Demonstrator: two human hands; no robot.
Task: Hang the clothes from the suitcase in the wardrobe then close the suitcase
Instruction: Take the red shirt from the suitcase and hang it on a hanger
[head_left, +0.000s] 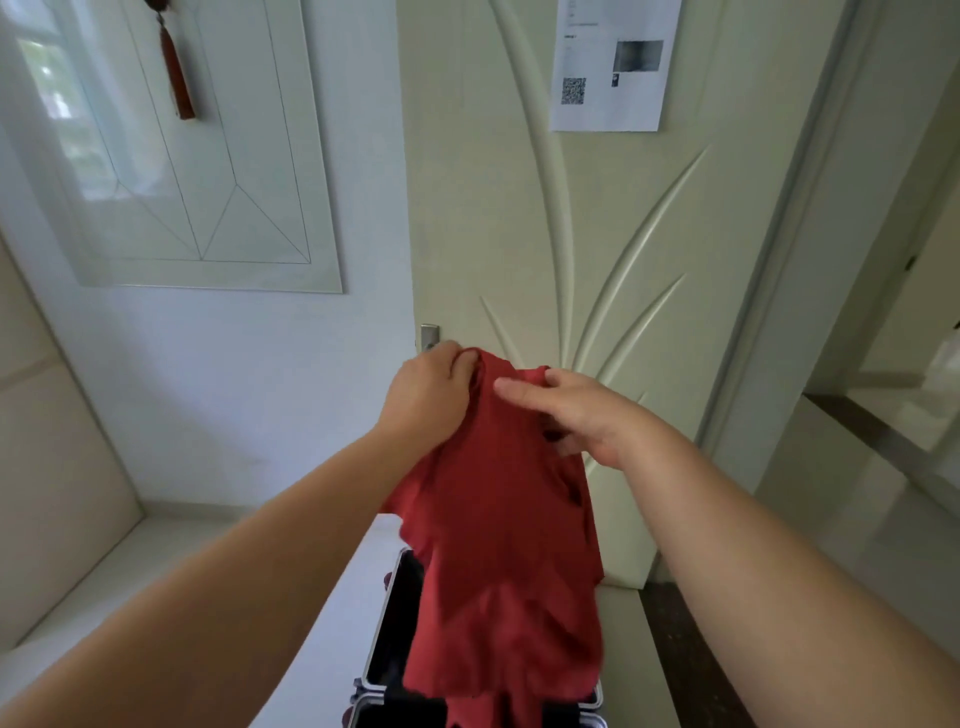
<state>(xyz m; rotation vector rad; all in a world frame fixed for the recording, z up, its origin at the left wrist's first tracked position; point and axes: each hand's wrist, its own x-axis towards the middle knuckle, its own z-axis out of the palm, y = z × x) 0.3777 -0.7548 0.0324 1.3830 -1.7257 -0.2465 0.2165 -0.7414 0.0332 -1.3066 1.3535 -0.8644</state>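
A red garment (498, 545) hangs in front of me at chest height, draping down over the open suitcase (387, 639) on the floor. My left hand (428, 395) grips the garment's top edge in a fist. My right hand (563, 415) holds the cloth just to the right, thumb out over the front and fingers tucked into the fabric. The suitcase shows a dark inside and a silver metal rim; the garment hides most of it. No wardrobe or hanger is in sight.
A cream door (597, 260) with a raised leaf pattern stands straight ahead, its metal handle plate (429, 338) just behind my left hand. A printed sheet (613, 62) is stuck high on it. A glossy wall panel (197, 156) hangs at left. A doorway opens at right.
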